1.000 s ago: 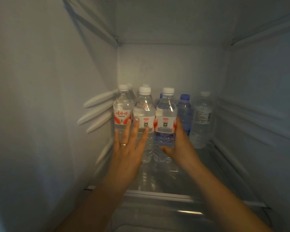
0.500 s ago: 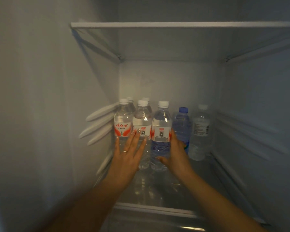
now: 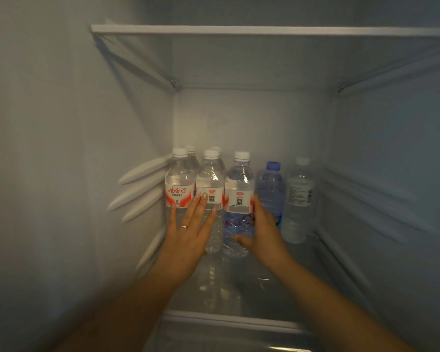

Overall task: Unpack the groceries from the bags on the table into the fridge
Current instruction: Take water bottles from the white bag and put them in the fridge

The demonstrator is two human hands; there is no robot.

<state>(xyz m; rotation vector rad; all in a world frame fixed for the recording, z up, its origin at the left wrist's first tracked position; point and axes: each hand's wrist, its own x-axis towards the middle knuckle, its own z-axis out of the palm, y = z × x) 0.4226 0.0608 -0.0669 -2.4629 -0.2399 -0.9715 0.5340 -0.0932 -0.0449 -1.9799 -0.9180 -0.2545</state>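
I am looking into a dim fridge with pale walls; a glass shelf runs across above, and the lower shelf carries a row of water bottles standing upright at the back. On the left stand red-labelled bottles with white caps: the outer one by the left wall, a second just beside it, and two more caps showing behind them. A third bottle stands next in the front row. To its right is a blue-capped bottle, and a clear bottle stands furthest right, slightly apart from it.

My left hand lies flat with fingers straight and spread against the fronts of the two left bottles, grasping nothing; it wears a ring. My right hand cups the right side of the third bottle, fingers along its label and thumb reaching under across its lower front.
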